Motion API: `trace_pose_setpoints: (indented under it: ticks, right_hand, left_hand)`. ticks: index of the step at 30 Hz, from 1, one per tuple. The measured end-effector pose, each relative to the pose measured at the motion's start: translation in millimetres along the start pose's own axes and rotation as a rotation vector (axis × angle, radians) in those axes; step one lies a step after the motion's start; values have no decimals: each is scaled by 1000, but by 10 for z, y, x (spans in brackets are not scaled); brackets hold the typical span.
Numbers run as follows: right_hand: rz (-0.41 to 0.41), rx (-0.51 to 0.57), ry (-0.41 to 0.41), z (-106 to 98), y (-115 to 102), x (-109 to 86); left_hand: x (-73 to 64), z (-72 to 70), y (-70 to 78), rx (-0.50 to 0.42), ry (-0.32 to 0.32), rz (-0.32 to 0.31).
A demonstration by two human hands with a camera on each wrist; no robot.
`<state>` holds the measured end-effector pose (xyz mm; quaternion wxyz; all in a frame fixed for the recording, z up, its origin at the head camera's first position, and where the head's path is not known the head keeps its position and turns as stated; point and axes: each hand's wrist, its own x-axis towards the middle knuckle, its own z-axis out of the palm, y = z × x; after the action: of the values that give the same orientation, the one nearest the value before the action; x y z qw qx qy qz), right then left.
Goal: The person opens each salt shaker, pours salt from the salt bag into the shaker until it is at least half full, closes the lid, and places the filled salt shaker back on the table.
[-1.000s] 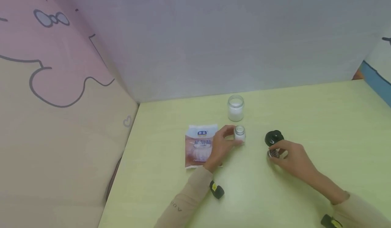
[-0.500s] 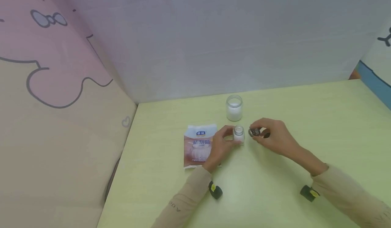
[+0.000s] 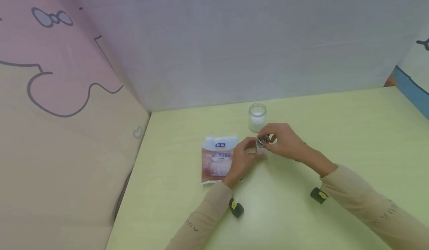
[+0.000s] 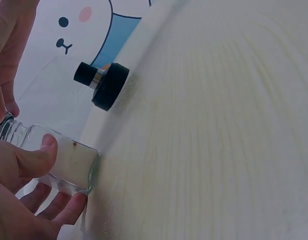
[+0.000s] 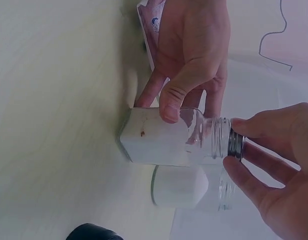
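Observation:
My left hand [image 3: 242, 161] holds a small square-sided glass shaker jar [image 5: 154, 137], thumb on one side and fingers on the other. The jar stands upright on the table, filled with white grains to below the shoulder. My right hand [image 3: 285, 142] pinches a silver perforated shaker lid [image 3: 263, 139] between thumb and fingers. That lid sits right at the threaded mouth of the jar, as the right wrist view shows from the side. Behind my right hand in the head view, a black knobbed cap with a silver band [image 4: 110, 86] is hidden; the left wrist view shows it standing on the table.
An open round glass jar [image 3: 257, 117] with white grains stands just behind the shaker jar. To the left, a printed white and brown packet [image 3: 217, 162] lies flat, partly under my left hand. A pale wall covering [image 3: 234, 48] rises at the table's back edge.
My right hand has carried the perforated lid leftward from beside the black cap to the mouth of the shaker jar. The left hand has kept its hold on the jar.

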<state>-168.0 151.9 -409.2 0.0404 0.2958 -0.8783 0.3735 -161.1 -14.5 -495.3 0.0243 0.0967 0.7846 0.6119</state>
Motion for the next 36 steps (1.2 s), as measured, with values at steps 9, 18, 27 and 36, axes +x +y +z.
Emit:
trace_pose_setpoints:
  ticks: [9, 18, 27, 36]
  right_hand:
    - [3, -15, -62, 43, 10, 47]
    - [45, -115, -62, 44, -26, 86]
    - [-13, -104, -145, 30, -42, 76]
    - [40, -217, -120, 56, -59, 96]
  left_hand:
    - [1, -8, 3, 19, 0, 9]
    - [-3, -1, 19, 40, 9, -20]
    - [0, 2, 10, 45, 12, -4]
    - [1, -5, -1, 37, 8, 0]
